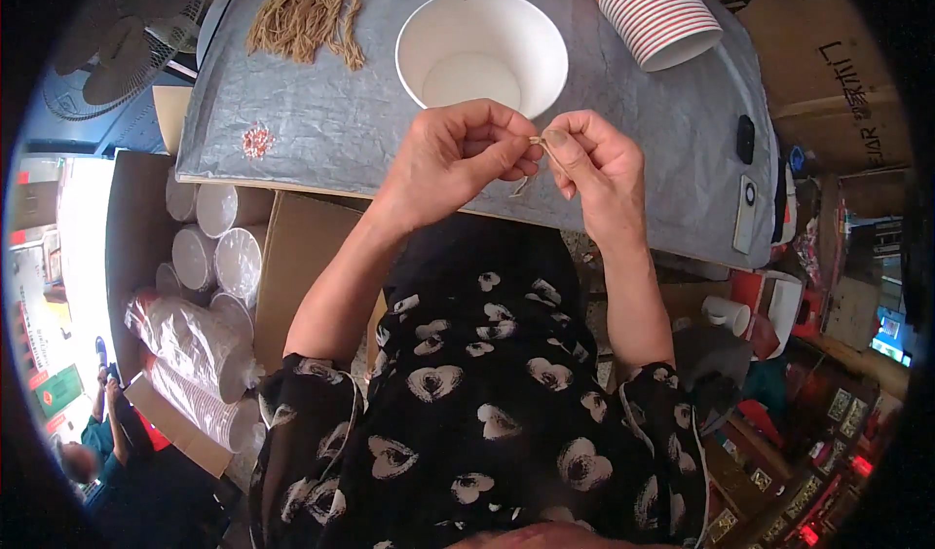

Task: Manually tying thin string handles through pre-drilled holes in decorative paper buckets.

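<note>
Close together above the table's near edge, my left hand (pixel 456 157) and my right hand (pixel 606 174) pinch a thin tan cord (pixel 535 141) between thumbs and fingertips. A loose end of it dangles below the fingers; whether it is knotted is too small to tell. Just beyond my hands stands a white paper bucket (pixel 414 57), its mouth tilted toward me and nothing visible inside. At the far left of the table lies a bundle of tan cords (pixel 310 13). On the far right, a stack of nested paper buckets (pixel 660 13) lies on its side, orange at one end.
Small red and white scraps (pixel 257 142) lie on the grey-covered table (pixel 331 120). A black object (pixel 746 140) and a pale flat device (pixel 745 214) sit near its right edge. Left below, a cardboard box (pixel 180 422) holds plastic-wrapped buckets. Another person (pixel 102 437) is at lower left.
</note>
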